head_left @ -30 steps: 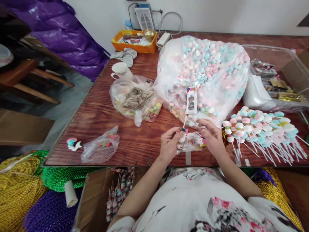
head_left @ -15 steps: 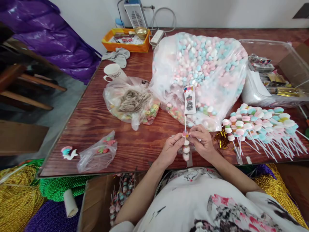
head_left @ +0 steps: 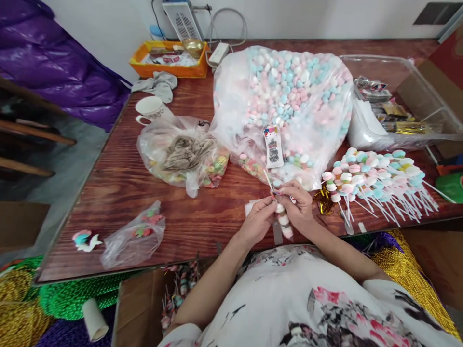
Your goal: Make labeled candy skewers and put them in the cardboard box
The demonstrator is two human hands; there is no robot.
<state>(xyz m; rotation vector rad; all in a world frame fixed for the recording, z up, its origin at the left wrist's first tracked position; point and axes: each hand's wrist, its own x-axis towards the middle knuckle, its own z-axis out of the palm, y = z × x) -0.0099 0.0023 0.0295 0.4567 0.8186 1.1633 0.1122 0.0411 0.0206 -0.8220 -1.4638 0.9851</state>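
- Your left hand's [head_left: 257, 220] thumb and fingers pinch narrow on the candy stick [head_left: 284, 222], where the candy meets its white shaft; your right hand [head_left: 298, 208] pinches the same spot, fingertips meeting.
- The candy stick is near the middle of the worktop's [head_left: 202, 217] front edge, tilted: shaft toward the far edge, pale pink, white and brownish bands toward you. A bright speck at your fingertips is too small to tell.
- Both your forearms reach in over the front edge, wrists low, palms turned inward.
- Just beyond your fingers, a printed packet [head_left: 274, 148] rests against the big candy bag [head_left: 289, 91], which blocks the way to the far edge.
- Right of your hands: gold tinsel [head_left: 323, 200], then piled candy sticks [head_left: 374, 176].
- Toward the left edge: a bag with brown cloth [head_left: 186, 153] on it; a small clear bag [head_left: 132, 241] nears the front-left corner.
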